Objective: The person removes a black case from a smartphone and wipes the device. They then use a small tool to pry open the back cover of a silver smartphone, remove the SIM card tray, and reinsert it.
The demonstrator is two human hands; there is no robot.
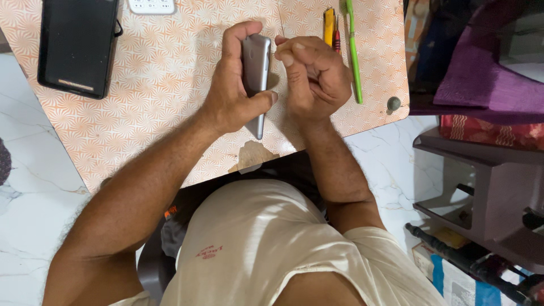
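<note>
Your left hand [235, 93] hides most of the slim silver-grey phone [256, 68] that it grips on edge, so you can only see one long side and a rounded top corner; its screen faces away or is covered, and you cannot tell which. Your right hand [314, 76] is curled into a loose fist just beside the phone's right edge, thumb and forefinger pinched together near its upper part. Whether anything small sits between those fingertips is too hard to make out.

At the far left, a black rectangular case [76, 45] lies flat and shut on the orange-and-white patterned tabletop [158, 85], its top edge cut off by the frame, so its contents stay hidden. A white object [151, 5] at the far edge is mostly cropped.

Just right of your right hand lie a long green plastic tool [353, 54], a yellow-handled tool [329, 25] and a thin red one [336, 39] partly behind your knuckles.

Both forearms reach forward from near, converging at the table's middle. The phone's lower end rests close to a patch of peeled laminate [252, 156] at the near edge.
</note>
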